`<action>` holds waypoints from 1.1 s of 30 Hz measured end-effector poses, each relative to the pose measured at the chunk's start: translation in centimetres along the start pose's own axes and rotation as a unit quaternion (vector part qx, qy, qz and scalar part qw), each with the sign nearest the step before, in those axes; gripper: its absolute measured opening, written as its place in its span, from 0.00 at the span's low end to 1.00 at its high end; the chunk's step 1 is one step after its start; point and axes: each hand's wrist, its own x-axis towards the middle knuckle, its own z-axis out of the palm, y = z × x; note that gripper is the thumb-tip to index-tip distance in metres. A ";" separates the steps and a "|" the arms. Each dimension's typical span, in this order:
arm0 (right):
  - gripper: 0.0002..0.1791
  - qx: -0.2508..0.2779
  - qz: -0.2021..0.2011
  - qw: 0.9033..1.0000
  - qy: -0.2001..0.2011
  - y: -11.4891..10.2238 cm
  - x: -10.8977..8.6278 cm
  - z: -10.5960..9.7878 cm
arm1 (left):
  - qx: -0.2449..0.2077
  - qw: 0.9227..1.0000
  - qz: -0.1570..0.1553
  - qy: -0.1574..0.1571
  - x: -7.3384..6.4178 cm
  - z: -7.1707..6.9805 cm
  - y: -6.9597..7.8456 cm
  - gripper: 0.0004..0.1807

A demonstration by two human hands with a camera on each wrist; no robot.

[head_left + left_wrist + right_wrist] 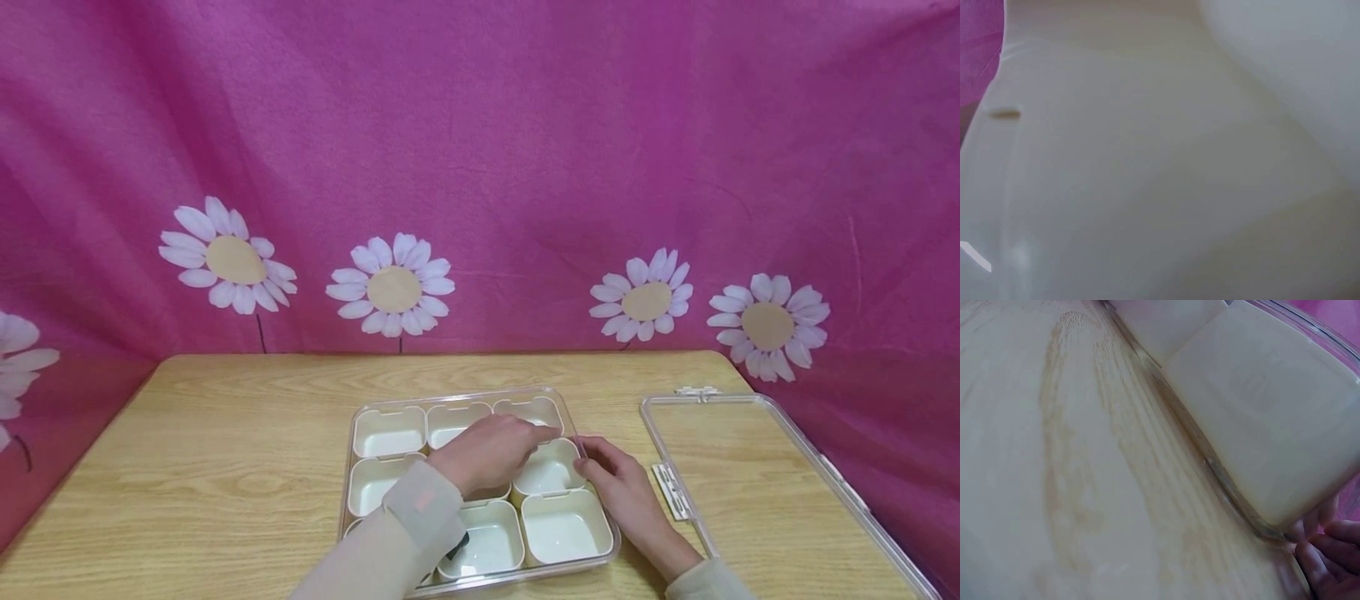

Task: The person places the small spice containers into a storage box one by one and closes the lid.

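Observation:
A clear plastic storage box (480, 581) holds rows of cream cups, among them a front right cup (566, 527) and a middle right cup (546, 469). My left hand (491, 450) reaches across the box, its index finger stretched over the back right cup (528, 408). The rest of its fingers are largely hidden under the hand. Cream cup walls (1135, 150) fill the left wrist view. At the box's right side, my right hand (618, 492) grips the clear wall, thumb by the rim. Its fingers (1329, 547) show at the box corner in the right wrist view.
A clear lid frame (795, 425) with white latches (672, 492) lies to the right on the wooden table (210, 467). Behind the table hangs a pink cloth (510, 167) with daisies. A small dark piece (457, 546) shows beside the left sleeve.

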 end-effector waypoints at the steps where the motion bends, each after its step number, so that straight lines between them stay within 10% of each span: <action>1: 0.20 0.000 0.000 1.000 0.000 0.0 0.0 0.0 | 0.001 1.000 0.000 0.000 0.0 0.0 0.0 0.26; 33: 0.19 -0.009 -0.003 1.000 0.005 0.1 -0.1 0.1 | 0.006 1.000 0.002 -0.001 -0.2 -0.1 0.1 0.26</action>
